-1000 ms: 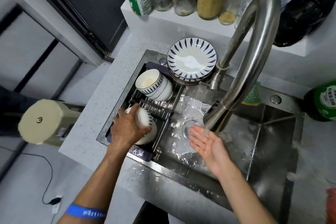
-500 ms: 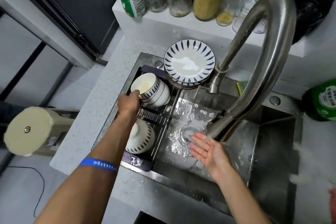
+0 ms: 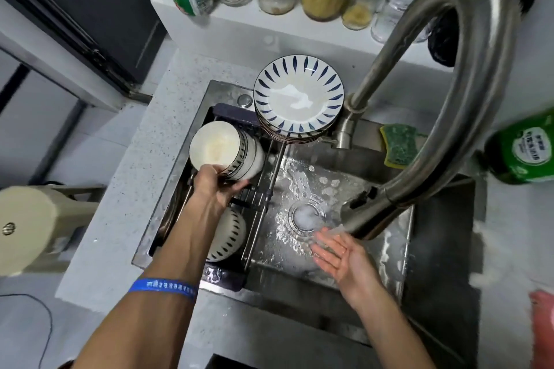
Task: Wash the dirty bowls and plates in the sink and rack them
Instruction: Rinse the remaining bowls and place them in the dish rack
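Now the nested bowls (image 3: 227,153) lying in the rack (image 3: 263,189) are gripped by the left hand (image 3: 214,186), shifted from the lower bowl (image 3: 226,235) left racked, while the right hand (image 3: 338,252) is held relaxed, empty, under the faucet (image 3: 467,99), so another bowl is judged next.

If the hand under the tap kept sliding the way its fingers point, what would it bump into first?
The right hand lies open, fingers pointing up-left across the sink floor. Going straight on, it would probably first reach the round drain, just ahead of the fingertips. Beyond that stands the rack edge. Depth is hard to judge.
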A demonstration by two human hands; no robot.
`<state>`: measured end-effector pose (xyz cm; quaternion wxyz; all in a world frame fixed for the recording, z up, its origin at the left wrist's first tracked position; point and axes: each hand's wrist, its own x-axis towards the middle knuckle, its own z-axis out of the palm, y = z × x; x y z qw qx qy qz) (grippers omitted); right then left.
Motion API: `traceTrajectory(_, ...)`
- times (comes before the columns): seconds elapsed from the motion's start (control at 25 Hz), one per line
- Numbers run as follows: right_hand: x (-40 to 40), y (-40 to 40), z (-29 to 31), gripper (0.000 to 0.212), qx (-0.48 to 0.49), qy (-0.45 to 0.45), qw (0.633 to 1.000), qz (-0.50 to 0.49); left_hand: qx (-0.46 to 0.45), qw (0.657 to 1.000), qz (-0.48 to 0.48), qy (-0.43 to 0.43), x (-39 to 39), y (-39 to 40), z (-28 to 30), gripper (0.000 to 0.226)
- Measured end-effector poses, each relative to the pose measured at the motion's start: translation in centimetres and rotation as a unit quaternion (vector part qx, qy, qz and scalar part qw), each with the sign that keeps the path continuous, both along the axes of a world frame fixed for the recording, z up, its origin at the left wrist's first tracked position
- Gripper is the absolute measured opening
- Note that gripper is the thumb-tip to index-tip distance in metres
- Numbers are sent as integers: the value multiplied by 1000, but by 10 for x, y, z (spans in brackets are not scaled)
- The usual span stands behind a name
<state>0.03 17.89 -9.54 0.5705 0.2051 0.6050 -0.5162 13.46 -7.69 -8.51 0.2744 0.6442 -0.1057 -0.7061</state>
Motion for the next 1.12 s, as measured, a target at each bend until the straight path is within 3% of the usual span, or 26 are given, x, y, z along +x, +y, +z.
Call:
traceTrajectory(0.12, -6, 8, 4, 31, 5, 5, 1000, -1, -47, 999, 3, -2, 0, 19, 31, 27)
traceTrajectory(0.28, -14, 13, 17, 24, 11, 58, 998, 3, -42, 999, 23, 0, 15, 75, 65, 44)
traceTrajectory(0.4, -18, 20, 21, 31, -20, 111, 994, 11, -7, 1000, -6, -29, 24, 132, 71, 53)
traceTrajectory(0.56, -22, 32, 23, 45, -52, 94, 987, 118, 35, 987, -117, -104, -3, 195, 32, 54)
traceTrajectory(0.68, -16, 39, -8, 26, 28, 132, 976, 170, 18, 964, -234, -129, -34, 218, -19, 57)
traceTrajectory(0.84, -13, 50, -81, 47, 138, 250, 940, 188, -29, 925, -359, -119, -57, 228, -87, 68)
traceTrajectory(0.92, -14, 56, -103, 49, 172, 280, 923, 199, -33, 894, -427, -129, -56, 226, -111, 68)
traceTrajectory(0.96, -13, 59, -110, 45, 190, 295, 914, 206, -50, 863, -477, -158, -56, 226, -116, 66)
traceTrajectory(1.12, -14, 66, -114, 23, 240, 431, 827, 270, -242, 685, -596, -343, -57, 226, -105, 45)
